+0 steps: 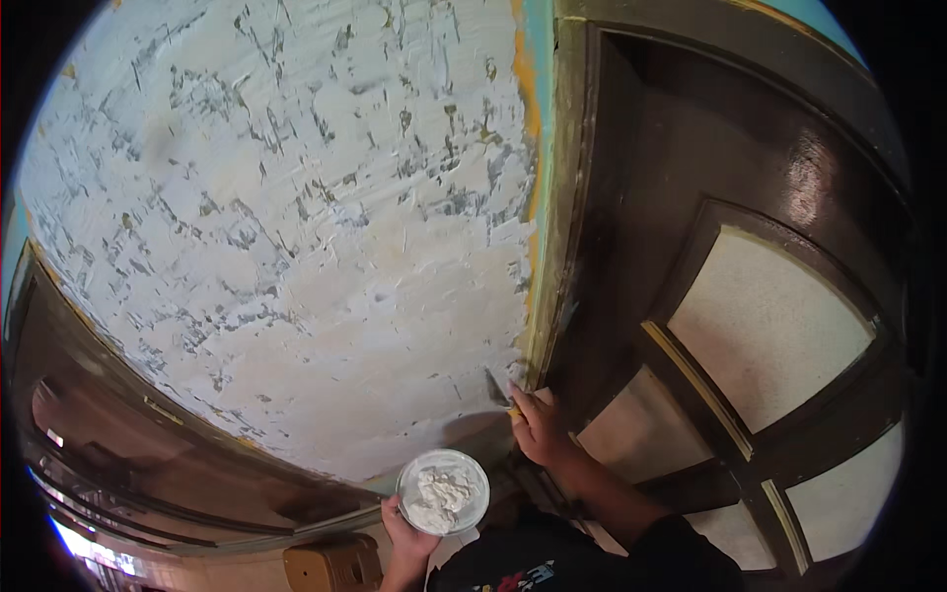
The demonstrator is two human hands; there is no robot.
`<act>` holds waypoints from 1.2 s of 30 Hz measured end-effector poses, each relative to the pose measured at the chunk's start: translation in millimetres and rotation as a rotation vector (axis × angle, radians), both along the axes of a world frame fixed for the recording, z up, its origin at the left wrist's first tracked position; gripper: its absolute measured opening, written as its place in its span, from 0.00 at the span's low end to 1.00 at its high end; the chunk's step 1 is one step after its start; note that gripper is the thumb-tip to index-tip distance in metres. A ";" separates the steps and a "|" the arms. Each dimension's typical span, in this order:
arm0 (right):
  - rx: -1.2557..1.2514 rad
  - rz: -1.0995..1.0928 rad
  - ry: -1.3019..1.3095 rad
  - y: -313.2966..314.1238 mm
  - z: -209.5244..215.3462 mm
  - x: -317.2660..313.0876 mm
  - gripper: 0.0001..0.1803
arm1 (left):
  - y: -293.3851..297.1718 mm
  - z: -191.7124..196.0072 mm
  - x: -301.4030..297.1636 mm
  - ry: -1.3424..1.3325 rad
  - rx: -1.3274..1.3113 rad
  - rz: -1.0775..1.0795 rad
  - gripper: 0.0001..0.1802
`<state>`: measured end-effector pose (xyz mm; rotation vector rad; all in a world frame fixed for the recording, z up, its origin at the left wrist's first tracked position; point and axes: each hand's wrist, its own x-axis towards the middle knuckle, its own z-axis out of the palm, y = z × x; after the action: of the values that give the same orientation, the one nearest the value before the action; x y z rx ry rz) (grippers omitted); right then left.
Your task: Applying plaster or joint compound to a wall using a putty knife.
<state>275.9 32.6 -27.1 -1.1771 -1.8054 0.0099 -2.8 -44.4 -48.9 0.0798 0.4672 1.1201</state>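
Gripping the scraper (495, 388) leftward from curled right fingers (530, 410); holding the paste tub (478, 478) just right of bent left fingers (393, 512).

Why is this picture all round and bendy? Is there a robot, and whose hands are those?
No robot here, just a person with two bare hands! The person wears two cameras side by side on their head. This picture comes from the left one, looking down. Its very wide fisheye lens makes straight things, like door frames, look curved.

The left hand holds a round, pale plastic tub with lumpy white paste inside. The right hand holds a small scraper with a grey blade, close to the wall's right edge. I can't tell whether the blade touches it.

The big wall has a rough white coating with grey patches. To the right is a dark brown door with pale panels.
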 end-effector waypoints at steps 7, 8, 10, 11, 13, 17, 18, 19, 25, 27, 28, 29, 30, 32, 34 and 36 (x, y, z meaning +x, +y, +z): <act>-1.065 0.676 0.762 -14.9 20.6 4.1 0.19 | 30.5 8.1 0.7 -0.105 0.056 -0.034 0.41; -1.075 0.664 0.769 -14.1 31.8 7.9 0.19 | 34.3 9.1 5.3 -0.141 0.042 -0.028 0.41; -1.305 0.730 0.529 -3.5 45.6 8.1 0.19 | 38.7 4.8 2.4 -0.147 0.080 -0.061 0.41; -1.313 0.722 0.532 1.7 38.2 14.2 0.19 | 39.1 3.4 2.5 -0.158 0.131 -0.112 0.41; -1.485 0.737 0.406 15.2 17.1 36.0 0.20 | 39.0 1.4 3.4 -0.179 0.113 -0.119 0.41; -1.553 0.697 0.252 21.1 30.4 62.4 0.19 | 25.2 -9.9 -4.5 -0.160 0.036 -0.086 0.42; -1.556 0.697 0.250 21.5 32.1 68.6 0.19 | 22.0 -10.5 -6.9 -0.138 0.046 -0.070 0.42; -1.539 0.640 0.201 22.1 33.6 73.9 0.20 | 20.4 -10.6 -9.1 -0.115 0.057 -0.054 0.42; -0.751 0.547 0.178 9.7 50.5 21.3 0.19 | 24.4 -3.9 -20.0 -0.103 0.035 0.045 0.41; -0.441 0.525 0.029 0.9 48.6 6.3 0.19 | 30.4 -4.8 -20.0 -0.151 0.053 0.077 0.40; -0.431 0.434 -0.111 -5.1 36.6 1.4 0.19 | 33.8 -2.6 -19.0 -0.200 0.098 0.081 0.39; -0.421 0.340 -0.248 -10.0 26.0 -2.8 0.19 | 36.1 2.9 -20.0 -0.199 0.099 0.080 0.39; -0.416 0.347 -0.251 -11.3 19.5 0.3 0.19 | 37.6 10.9 -20.9 -0.183 0.114 0.122 0.40; -0.535 0.290 -0.169 -11.7 11.5 20.6 0.17 | 39.0 19.5 -24.0 -0.143 0.177 0.216 0.38; -0.539 0.274 -0.053 -13.5 11.1 30.9 0.16 | 40.3 22.4 -30.4 -0.131 0.203 0.227 0.38; -0.544 0.253 0.062 -11.0 22.5 28.8 0.16 | 43.2 23.9 -32.8 -0.123 0.229 0.228 0.39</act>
<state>304.7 21.6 -4.6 -1.2832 -1.9441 0.7144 -35.6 -1.1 -25.0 0.1603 0.2402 1.3913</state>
